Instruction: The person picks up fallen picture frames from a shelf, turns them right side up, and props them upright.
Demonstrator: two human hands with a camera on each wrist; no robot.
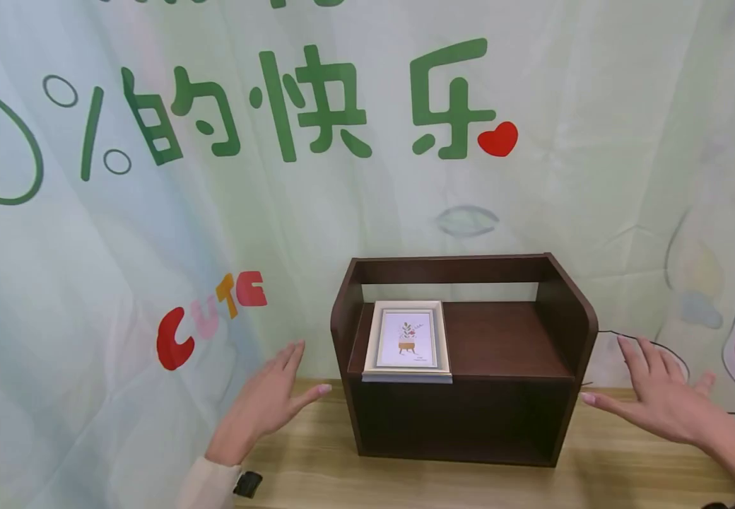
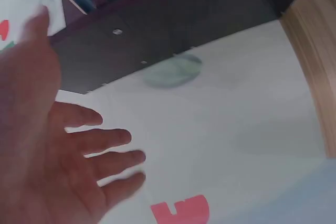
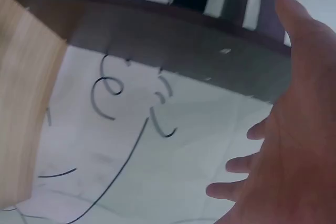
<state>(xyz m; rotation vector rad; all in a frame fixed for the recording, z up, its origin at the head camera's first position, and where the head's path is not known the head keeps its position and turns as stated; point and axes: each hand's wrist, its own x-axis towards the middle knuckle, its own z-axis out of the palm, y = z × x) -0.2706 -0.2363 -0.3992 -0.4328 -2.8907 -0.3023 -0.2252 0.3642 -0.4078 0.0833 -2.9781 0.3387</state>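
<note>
A dark brown two-tier wooden shelf [image 1: 501, 339] stands on the table, its lower compartment facing me. On the left of its upper board lies a cream picture frame [image 1: 440, 346] holding a print of a potted plant. My left hand [image 1: 272, 396] hovers left of the shelf, fingers spread and holding nothing. To the right, my right hand [image 1: 666, 396] is likewise spread and holds nothing. In the left wrist view, the shelf's side panel [image 2: 173, 24] shows beyond the left hand's thumb. The opposite side panel [image 3: 173, 51] appears beside my right hand in the right wrist view.
Behind the shelf hangs a pale green curtain [image 1: 393, 198] with green lettering, a red heart and colourful letters. The light wood table [image 1: 469, 484] extends in front and to both sides of the shelf.
</note>
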